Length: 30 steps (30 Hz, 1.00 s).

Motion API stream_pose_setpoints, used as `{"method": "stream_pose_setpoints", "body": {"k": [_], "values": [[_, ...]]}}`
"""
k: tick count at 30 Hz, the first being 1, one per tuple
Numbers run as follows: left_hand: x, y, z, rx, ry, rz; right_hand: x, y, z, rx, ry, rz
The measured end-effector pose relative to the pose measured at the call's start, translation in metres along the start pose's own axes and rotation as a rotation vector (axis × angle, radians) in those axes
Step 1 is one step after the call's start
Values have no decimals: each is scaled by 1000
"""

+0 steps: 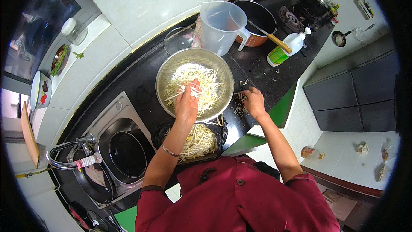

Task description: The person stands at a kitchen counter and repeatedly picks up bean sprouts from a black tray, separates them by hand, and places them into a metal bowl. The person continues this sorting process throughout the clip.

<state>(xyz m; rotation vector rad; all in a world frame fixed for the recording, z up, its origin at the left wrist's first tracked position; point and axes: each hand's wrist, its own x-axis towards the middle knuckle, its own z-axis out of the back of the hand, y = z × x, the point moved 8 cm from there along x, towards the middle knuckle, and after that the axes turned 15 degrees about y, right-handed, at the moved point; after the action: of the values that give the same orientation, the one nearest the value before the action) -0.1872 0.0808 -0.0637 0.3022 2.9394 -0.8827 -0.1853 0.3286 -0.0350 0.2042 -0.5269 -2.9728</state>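
Note:
Over a perforated metal colander (162, 85), my left hand (188, 103) is turned palm up with several white bean sprouts lying on it. Loose bean sprouts (209, 80) fill the middle of the colander around that hand. Just right of the rim, my right hand (253, 101) is at a small pile of dark root trimmings (239, 104) on the black countertop; its fingertips are bent down and whatever they hold is hidden. More bean sprouts (199, 141) lie in a black plastic bag (222, 132) between the colander and my body, partly behind my left forearm.
A stainless sink (124, 103) with a faucet (85, 140) and dark pans is at left. Beyond the colander stand a clear glass lid (180, 38), a plastic measuring jug (222, 19) and a pot (257, 40) with a wooden-handled utensil. A white pump bottle (283, 51) and a gas burner (291, 17) are farther right.

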Motion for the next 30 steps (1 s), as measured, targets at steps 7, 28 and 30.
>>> {"method": "stream_pose_setpoints", "body": {"k": [7,28,30], "values": [[-1,4,-10,-13,-19,-22,-3,68,13,315,-103,166],[15,-10,16,710,25,280,7,9,-29,902,122,-142],[20,-25,18,1195,71,320,0,-17,-19,748,105,-198]]}}
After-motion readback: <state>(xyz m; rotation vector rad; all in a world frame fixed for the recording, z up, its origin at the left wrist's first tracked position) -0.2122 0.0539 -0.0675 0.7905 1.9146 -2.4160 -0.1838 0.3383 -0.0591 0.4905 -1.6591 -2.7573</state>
